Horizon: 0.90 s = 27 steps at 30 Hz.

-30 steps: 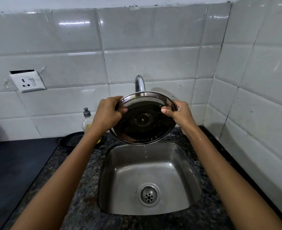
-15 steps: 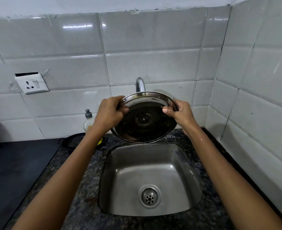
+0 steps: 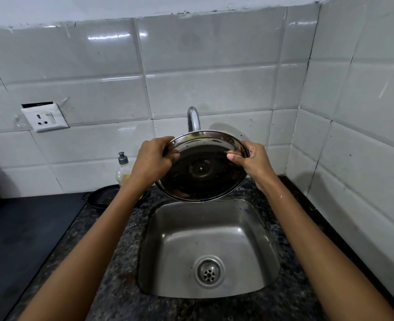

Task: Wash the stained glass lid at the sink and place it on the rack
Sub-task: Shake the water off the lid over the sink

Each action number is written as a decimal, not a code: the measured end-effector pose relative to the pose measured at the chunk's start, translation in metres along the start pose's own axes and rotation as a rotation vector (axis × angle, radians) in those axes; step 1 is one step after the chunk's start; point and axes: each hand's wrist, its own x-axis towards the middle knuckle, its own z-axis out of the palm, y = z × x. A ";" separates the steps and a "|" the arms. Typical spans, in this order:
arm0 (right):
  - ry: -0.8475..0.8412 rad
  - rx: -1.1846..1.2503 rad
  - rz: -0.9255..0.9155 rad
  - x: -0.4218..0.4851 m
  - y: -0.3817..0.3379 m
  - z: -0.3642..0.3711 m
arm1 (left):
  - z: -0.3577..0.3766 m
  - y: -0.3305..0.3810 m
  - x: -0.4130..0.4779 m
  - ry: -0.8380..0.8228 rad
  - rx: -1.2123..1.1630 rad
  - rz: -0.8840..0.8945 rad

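Note:
The round glass lid [image 3: 201, 169] with a metal rim is held tilted, its underside facing me, over the back edge of the steel sink [image 3: 168, 246]. My left hand [image 3: 153, 162] grips its left rim and my right hand [image 3: 252, 162] grips its right rim, thumbs on the glass. The chrome tap [image 3: 193, 119] rises just behind the lid's top edge; its spout is hidden by the lid. Droplets and dark smears show on the glass. No rack is in view.
A soap bottle [image 3: 123, 169] with a grey pump stands at the wall left of the sink. A dark pan [image 3: 103, 195] lies beside it on the speckled granite counter [image 3: 112, 274]. A black stovetop [image 3: 17, 239] fills the left. Tiled walls close the back and right; a wall socket [image 3: 45, 118] sits left.
Both hands keep their grip on the lid; it stays over the sink's back edge, turned very slightly in the hands. The view has tilted a little.

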 end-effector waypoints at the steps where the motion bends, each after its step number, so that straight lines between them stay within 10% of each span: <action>1: -0.001 0.005 -0.006 0.000 0.001 -0.001 | 0.000 0.001 -0.001 -0.007 0.002 -0.005; 9: -0.092 -0.419 0.011 -0.017 0.045 0.002 | 0.045 -0.015 -0.037 -0.069 -0.031 -0.266; 16: -0.767 -0.662 0.049 -0.071 0.102 0.024 | 0.076 -0.053 -0.068 -0.046 -0.747 -1.100; 22: -0.823 -0.639 -0.115 -0.077 0.093 0.049 | 0.044 -0.084 -0.082 -0.001 -1.034 -1.289; 27: -0.422 -0.439 -0.303 -0.080 0.053 0.111 | -0.020 -0.115 -0.095 -0.004 -1.169 -1.255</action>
